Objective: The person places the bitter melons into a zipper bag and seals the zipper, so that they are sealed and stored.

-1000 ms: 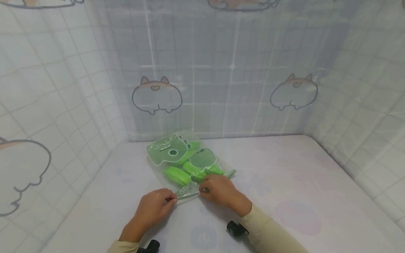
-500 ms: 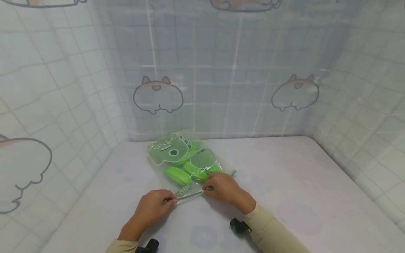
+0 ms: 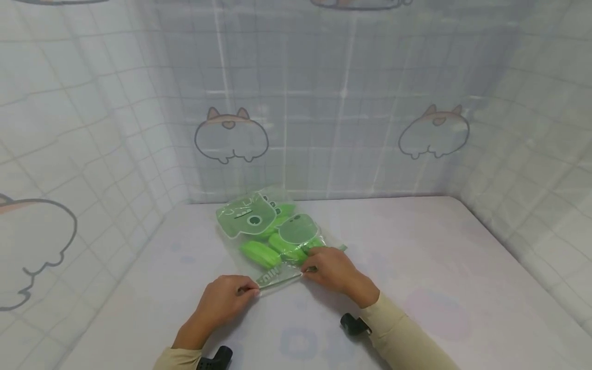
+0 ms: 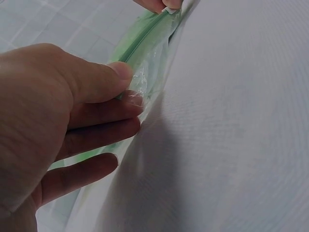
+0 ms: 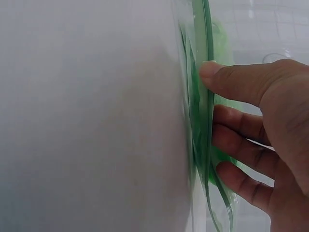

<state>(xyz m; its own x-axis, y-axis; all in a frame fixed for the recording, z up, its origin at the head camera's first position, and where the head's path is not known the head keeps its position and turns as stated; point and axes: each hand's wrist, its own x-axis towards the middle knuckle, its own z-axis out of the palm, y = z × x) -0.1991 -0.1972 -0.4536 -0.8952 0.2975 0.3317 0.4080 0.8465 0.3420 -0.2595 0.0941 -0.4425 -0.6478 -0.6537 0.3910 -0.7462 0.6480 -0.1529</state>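
Observation:
A clear zip bag (image 3: 245, 218) with a green cartoon print lies on the table, several bright green packets (image 3: 261, 254) inside it. My left hand (image 3: 226, 298) pinches the near left corner of its mouth between thumb and fingers. Further right along the same edge, my right hand (image 3: 335, 272) pinches the green zip strip (image 5: 209, 36). A small white piece (image 4: 169, 9), perhaps a slider, shows at the right fingertips in the left wrist view. Toward the bag's right end the strip's two edges stand apart in the right wrist view.
The pale table (image 3: 393, 246) spreads out around the bag. Grid-patterned curtains with cartoon animals form the back wall (image 3: 324, 128) and both sides. A black wrist camera (image 3: 353, 325) sits at each cuff.
My right hand has slid right and slightly away along the bag's mouth, so the gap between the hands has widened. The left hand keeps its pinch at the corner.

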